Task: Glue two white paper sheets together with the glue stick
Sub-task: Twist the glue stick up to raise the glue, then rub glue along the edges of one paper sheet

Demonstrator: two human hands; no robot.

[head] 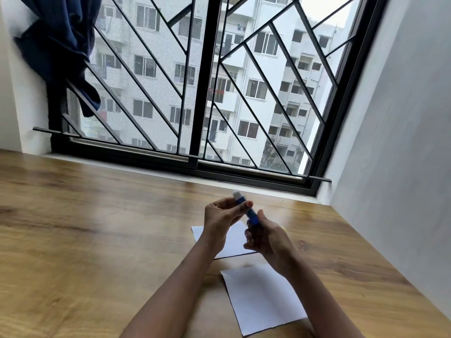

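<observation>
A blue glue stick (251,214) with a white cap end at its top is held tilted above the wooden table (97,228). My left hand (220,219) grips its upper part near the cap. Its lower end sits in my right hand (264,236). Two white paper sheets lie flat on the table, apart from each other. The far sheet (235,242) is partly hidden under my hands. The near sheet (262,296) lies between my forearms, closer to me.
A barred window (202,93) runs along the table's far edge. The white wall (395,142) closes the right side. A dark blue curtain (61,45) hangs at the upper left. Bare wood stretches to the left of the sheets.
</observation>
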